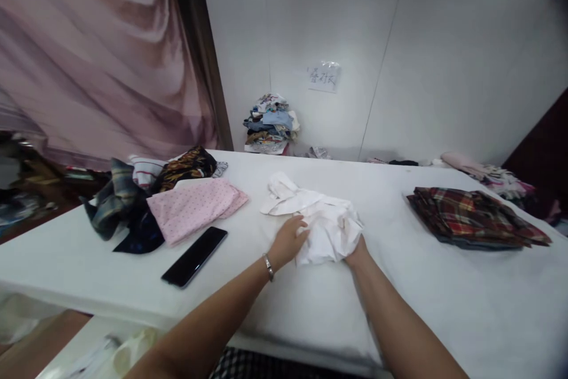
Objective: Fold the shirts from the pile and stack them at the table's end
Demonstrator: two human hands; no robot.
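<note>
Some tabletop (385, 196) separates right hand (358, 253), at white garment's (326, 222) edge, from plaid stack (470, 216).

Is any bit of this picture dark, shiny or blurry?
In the head view, the top right corner is dark, the paper sign has a glint at its top edge, the far-left clutter looks soft, and the white garment shows faint fold shadows.

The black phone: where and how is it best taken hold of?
Probably pinch the phone by its long edges at mid-length, coming from above on the near side: it lies flat and slim, with the dotted pink cloth close to its far end.
</note>
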